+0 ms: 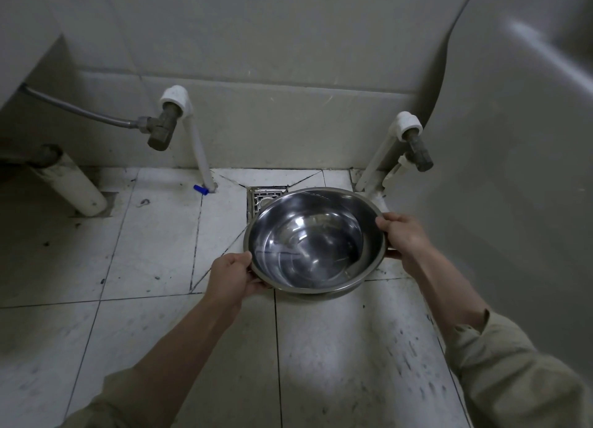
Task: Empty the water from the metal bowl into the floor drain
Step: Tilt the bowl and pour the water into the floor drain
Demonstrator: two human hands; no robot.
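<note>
Over the near part of the floor drain (263, 199), one metal bowl (314, 240) is held above the tiled floor (154, 251), covering most of the grate; only the drain's far left corner shows past the bowl's rim. Bowl is round, so no long axis to note. Its mouth faces up and slightly toward the camera, rim close to level. A shallow pool of clear water sits in the bottom, gathered toward the near side.

Two hands on it, one at each side. Left hand (232, 278) clamps the rim at the near left, thumb over the edge, fingers under. Right hand (402, 235) clamps the rim at the far right, thumb on top, fingers wrapped below. Both forearms bare, khaki sleeves pushed up.

Behind the drain, against the wall: two angle valves, one to the left (162, 129) with a braided hose running off left, one to the right (417, 151). One small blue cap (199, 189) lies on the floor left of the drain, beside a white pipe.
</note>
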